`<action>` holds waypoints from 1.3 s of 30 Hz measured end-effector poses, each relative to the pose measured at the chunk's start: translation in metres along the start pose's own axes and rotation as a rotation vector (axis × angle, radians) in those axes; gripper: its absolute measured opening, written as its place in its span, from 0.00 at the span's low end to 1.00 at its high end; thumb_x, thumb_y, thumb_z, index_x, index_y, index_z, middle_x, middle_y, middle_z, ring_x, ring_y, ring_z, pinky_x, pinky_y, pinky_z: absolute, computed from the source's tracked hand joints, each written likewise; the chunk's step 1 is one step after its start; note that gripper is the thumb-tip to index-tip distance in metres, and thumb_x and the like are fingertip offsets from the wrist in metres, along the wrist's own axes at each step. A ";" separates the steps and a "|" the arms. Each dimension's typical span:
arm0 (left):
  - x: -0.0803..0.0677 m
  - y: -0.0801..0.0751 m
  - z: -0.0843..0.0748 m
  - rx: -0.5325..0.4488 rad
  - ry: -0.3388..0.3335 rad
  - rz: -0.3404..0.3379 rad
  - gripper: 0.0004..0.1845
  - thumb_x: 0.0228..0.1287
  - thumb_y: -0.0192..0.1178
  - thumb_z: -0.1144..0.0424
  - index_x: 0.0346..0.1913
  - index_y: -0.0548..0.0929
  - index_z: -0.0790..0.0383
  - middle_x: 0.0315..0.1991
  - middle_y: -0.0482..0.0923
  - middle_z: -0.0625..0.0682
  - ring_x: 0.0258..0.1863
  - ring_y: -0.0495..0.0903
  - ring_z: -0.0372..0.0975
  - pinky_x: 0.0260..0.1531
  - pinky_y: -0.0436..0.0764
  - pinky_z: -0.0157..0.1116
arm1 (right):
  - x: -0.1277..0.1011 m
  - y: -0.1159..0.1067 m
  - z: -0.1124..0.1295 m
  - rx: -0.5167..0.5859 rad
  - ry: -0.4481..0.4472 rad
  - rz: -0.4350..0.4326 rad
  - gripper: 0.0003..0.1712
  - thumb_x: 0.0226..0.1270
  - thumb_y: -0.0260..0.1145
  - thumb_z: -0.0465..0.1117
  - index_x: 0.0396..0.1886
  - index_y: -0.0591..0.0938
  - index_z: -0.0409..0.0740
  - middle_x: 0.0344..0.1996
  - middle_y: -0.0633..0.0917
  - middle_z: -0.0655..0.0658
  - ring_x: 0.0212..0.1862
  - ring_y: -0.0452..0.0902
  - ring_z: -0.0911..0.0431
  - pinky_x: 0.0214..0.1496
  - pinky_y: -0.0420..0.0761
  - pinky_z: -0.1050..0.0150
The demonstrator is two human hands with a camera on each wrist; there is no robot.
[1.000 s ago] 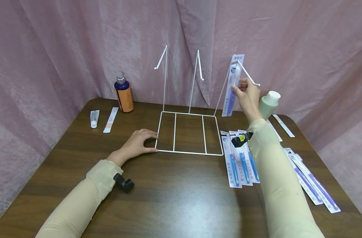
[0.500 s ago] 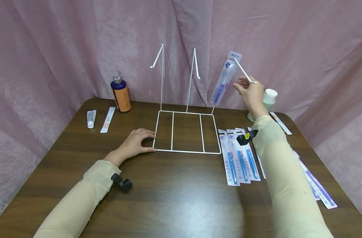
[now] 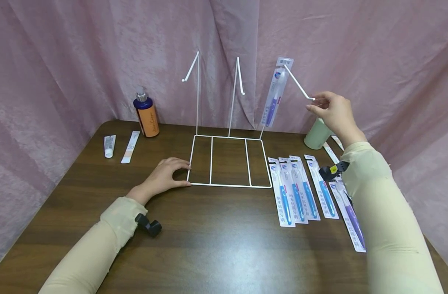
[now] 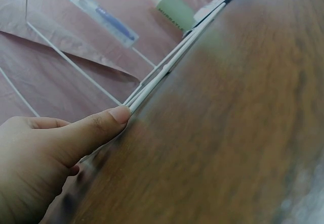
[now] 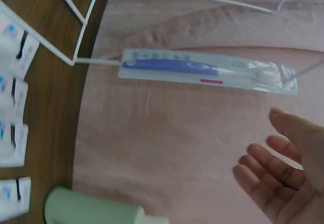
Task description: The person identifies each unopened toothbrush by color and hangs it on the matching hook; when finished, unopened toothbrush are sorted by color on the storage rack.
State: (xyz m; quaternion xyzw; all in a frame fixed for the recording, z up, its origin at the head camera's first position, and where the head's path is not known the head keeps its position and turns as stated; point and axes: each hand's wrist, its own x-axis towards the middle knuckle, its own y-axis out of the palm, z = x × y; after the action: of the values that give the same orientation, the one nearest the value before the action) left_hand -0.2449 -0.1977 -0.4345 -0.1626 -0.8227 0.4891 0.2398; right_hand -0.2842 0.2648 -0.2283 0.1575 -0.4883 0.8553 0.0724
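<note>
The right hand [image 3: 334, 114] had let go of the packaged toothbrush [image 3: 274, 94] and drawn back toward the right of the frame, fingers loose and spread; that pack now hung alone from the rightmost of three hooks on the white wire rack [image 3: 229, 161], upper centre. The left hand [image 3: 165, 176] lay flat on the table [image 3: 216, 241], its thumb pressing the rack's front left corner. At lower right lay four blue packs [image 3: 301, 192] and perhaps one purple pack [image 3: 350, 214], partly hidden by the sleeve.
</note>
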 end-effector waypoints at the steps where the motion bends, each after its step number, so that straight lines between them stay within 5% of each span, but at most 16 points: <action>1: 0.000 0.000 0.000 -0.001 0.003 -0.002 0.28 0.51 0.71 0.45 0.53 0.82 0.56 0.60 0.78 0.54 0.63 0.71 0.50 0.63 0.63 0.55 | -0.002 -0.004 -0.002 -0.022 -0.005 0.024 0.26 0.65 0.65 0.50 0.57 0.78 0.39 0.49 0.84 0.33 0.31 0.68 0.77 0.35 0.68 0.77; 11: -0.002 -0.003 -0.001 -0.004 0.015 -0.016 0.28 0.49 0.72 0.46 0.53 0.83 0.56 0.59 0.78 0.55 0.62 0.71 0.51 0.63 0.63 0.55 | -0.038 -0.043 -0.013 -0.130 -0.013 0.203 0.29 0.64 0.65 0.56 0.57 0.78 0.42 0.49 0.83 0.33 0.39 0.73 0.68 0.36 0.68 0.74; 17: -0.001 -0.003 -0.002 -0.008 0.010 -0.008 0.28 0.50 0.72 0.46 0.53 0.83 0.56 0.60 0.78 0.54 0.62 0.71 0.50 0.64 0.62 0.55 | -0.062 -0.057 -0.026 -0.196 -0.041 0.234 0.29 0.62 0.68 0.54 0.57 0.78 0.41 0.47 0.84 0.33 0.34 0.68 0.81 0.37 0.66 0.77; 25: -0.001 -0.003 0.000 0.003 0.017 -0.007 0.28 0.50 0.71 0.46 0.53 0.82 0.56 0.60 0.78 0.55 0.62 0.71 0.51 0.64 0.62 0.55 | -0.090 -0.065 -0.049 -0.242 -0.051 0.301 0.27 0.61 0.69 0.50 0.56 0.79 0.39 0.47 0.84 0.34 0.33 0.66 0.84 0.34 0.65 0.84; 39: 0.000 -0.003 0.001 -0.005 0.007 -0.003 0.28 0.50 0.72 0.46 0.53 0.82 0.56 0.60 0.78 0.54 0.63 0.70 0.50 0.64 0.62 0.54 | -0.150 -0.058 -0.104 -0.211 -0.055 0.313 0.22 0.60 0.70 0.41 0.52 0.79 0.35 0.36 0.87 0.36 0.32 0.66 0.85 0.31 0.71 0.80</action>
State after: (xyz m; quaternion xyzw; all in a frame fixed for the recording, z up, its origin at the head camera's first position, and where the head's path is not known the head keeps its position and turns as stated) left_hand -0.2454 -0.1995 -0.4323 -0.1639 -0.8232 0.4861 0.2431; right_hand -0.1476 0.3879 -0.2817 0.0944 -0.5957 0.7955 -0.0588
